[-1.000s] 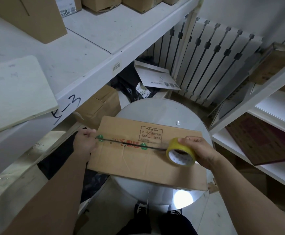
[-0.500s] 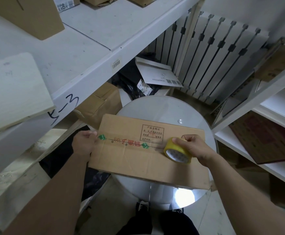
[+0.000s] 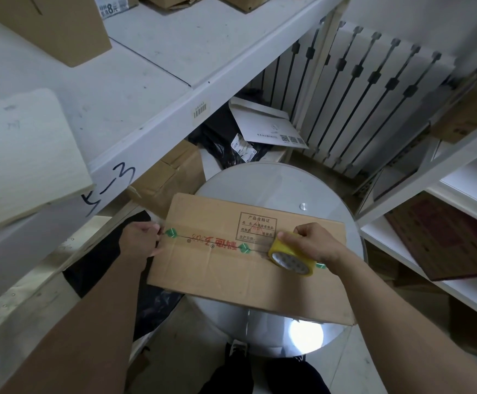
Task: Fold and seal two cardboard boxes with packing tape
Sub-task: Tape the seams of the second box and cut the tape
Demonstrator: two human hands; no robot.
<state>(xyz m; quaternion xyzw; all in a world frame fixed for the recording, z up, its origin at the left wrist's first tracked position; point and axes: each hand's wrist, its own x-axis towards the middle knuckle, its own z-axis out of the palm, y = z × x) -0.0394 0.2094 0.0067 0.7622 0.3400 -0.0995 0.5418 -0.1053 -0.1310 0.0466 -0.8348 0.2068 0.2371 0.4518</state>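
A brown cardboard box (image 3: 231, 274) with red and green print lies on a round grey table (image 3: 277, 183), its closed flaps meeting in a centre seam. My right hand (image 3: 314, 243) grips a yellow roll of packing tape (image 3: 292, 255) low over the right part of the seam. A clear strip of tape runs along the seam to the box's left edge. There my left hand (image 3: 140, 241) pinches the tape's end against the cardboard.
A white shelf (image 3: 157, 89) with cardboard boxes juts over the left side. Another brown box (image 3: 172, 172) and black bags sit behind the table beside a white envelope (image 3: 268, 127). A radiator (image 3: 373, 89) stands at the back. White shelves (image 3: 430, 177) holding a dark red folder lie right.
My right hand has lowered the tape roll onto the box's seam and moved it a little to the right. The left hand has stayed at the left edge.
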